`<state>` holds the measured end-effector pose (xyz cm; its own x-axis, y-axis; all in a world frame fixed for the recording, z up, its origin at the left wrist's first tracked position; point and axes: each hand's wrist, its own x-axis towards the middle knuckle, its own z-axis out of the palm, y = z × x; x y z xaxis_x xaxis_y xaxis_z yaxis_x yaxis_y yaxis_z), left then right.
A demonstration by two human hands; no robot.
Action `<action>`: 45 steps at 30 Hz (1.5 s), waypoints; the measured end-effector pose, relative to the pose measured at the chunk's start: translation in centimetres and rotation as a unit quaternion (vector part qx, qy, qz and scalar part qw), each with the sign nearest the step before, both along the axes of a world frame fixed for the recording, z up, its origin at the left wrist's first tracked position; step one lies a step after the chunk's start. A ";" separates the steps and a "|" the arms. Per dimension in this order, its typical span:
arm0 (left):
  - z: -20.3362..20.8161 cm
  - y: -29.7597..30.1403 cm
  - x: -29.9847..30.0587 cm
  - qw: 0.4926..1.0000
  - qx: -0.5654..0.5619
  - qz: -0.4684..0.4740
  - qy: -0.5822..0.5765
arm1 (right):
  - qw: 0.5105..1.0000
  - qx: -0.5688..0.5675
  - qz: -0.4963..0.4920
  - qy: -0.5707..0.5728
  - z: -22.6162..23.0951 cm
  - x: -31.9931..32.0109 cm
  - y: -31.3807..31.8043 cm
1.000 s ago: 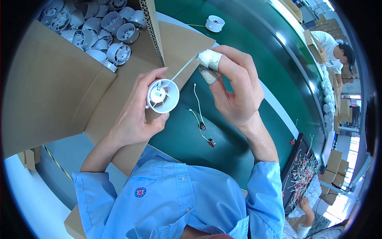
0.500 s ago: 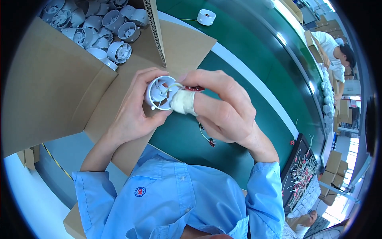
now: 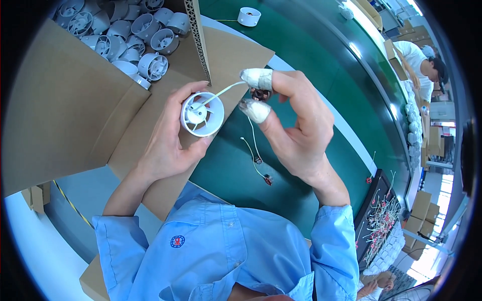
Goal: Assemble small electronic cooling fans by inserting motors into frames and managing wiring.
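I see a white round fan housing (image 3: 202, 114) with spokes around a central hub, held up over the cardboard flap, my left hand (image 3: 168, 145) with its grip closed around its rim, and a thin white wire (image 3: 221, 93) runs from its hub to my right hand (image 3: 296, 128), whose taped thumb and forefinger are pinched on a small dark motor part (image 3: 260, 94). Beyond it the open cardboard box (image 3: 65, 105) holds a heap of the same white housings (image 3: 130, 30). Another housing (image 3: 249, 16) sits alone on the green surface (image 3: 321, 65), and two loose wires (image 3: 256, 160) lie below my hands.
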<state>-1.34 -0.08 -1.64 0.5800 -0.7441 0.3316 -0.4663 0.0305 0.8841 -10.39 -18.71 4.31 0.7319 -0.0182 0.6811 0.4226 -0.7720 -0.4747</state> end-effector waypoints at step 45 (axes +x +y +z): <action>1.5 -0.6 -1.1 0.976 0.021 0.091 -0.198 | 0.997 -0.035 0.059 0.020 -3.1 0.4 1.8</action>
<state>-2.42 -0.73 -0.12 0.5364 -0.6587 0.5276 -0.7661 -0.1179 0.6318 -9.98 -16.89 1.20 0.7522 0.1166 0.6485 0.4949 -0.7498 -0.4392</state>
